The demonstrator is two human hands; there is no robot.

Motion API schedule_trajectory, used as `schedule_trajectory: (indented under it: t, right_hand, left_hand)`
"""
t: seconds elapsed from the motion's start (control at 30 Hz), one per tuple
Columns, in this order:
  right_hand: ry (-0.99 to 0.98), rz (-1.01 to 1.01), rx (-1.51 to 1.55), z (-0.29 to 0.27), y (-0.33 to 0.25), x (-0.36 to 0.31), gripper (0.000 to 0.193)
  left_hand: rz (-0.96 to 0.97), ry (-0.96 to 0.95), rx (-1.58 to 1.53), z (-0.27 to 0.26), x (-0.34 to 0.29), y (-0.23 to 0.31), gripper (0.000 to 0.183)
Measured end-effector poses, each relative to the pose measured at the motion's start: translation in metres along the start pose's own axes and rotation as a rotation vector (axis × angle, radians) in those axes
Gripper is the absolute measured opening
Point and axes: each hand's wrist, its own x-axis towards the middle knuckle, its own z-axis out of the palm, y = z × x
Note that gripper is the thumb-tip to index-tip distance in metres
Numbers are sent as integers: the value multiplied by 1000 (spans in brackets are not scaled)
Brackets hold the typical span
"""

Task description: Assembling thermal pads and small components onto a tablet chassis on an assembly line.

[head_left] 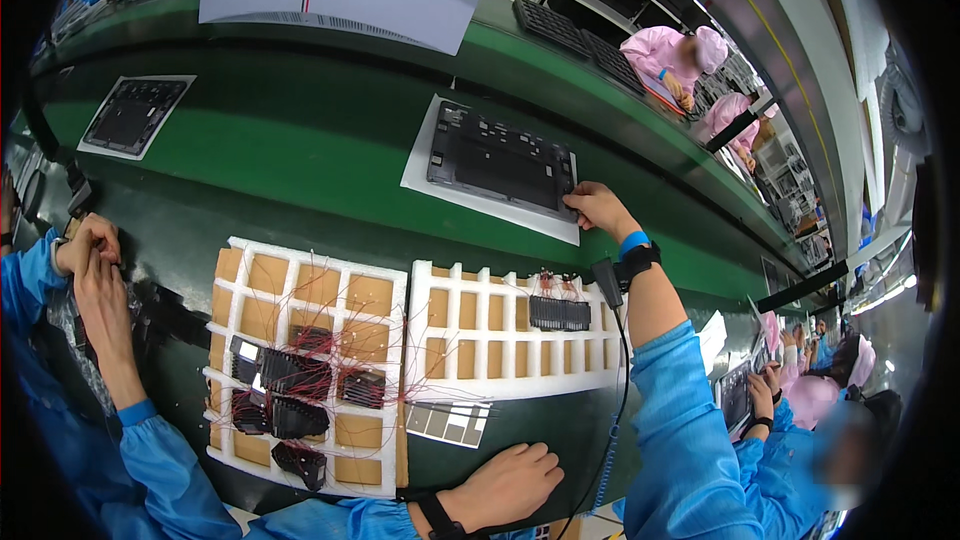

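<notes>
Our right hand (597, 206) reaches to the near right corner of a flat black panel (500, 162), thumb and fingertips drawn together and touching it there; we cannot tell whether they clamp the rim or only press on it. The panel lies on a white sheet (418, 162), which rests on the green surface (300, 145) in front of us. Our left hand (508, 487) lies low on the near side, back upward and fingers loosely curled; its palm is hidden, so we cannot tell whether it grips anything. Just beyond it lies a small card (448, 424) with grey squares, close against the near edge of the right tray (500, 388). That tray is a white grid with tan-bottomed compartments; toward its far right part sits a row of black strips (560, 314) standing side by side, with red wires (556, 285) bunched behind them, while tan bottom shows in many other compartments. Just beside it, the left tray (397, 440) has the same white grid and holds several clumps of black pieces (300, 418), mostly in its middle and near compartments, some tilted across the dividers. Thin red wires spread from these over the grid and across the gap toward the right tray. Farther off to the left, a second black panel (135, 114) lies on its own white sheet, and a co-worker's hands (100, 285) are near the left tray.
</notes>
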Motion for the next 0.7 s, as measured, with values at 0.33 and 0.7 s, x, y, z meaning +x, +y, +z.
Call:
schedule_trajectory:
  t: [0.33,0.7]
  right_hand:
    - [294,-220,-30,-9,-2,-25,30]
    - [372,-780,-719,19,-9,-50,33]
  left_hand:
    - [-17,7,60,-16,6,14,12]
    - [29,85,74,-26,3,12,8]
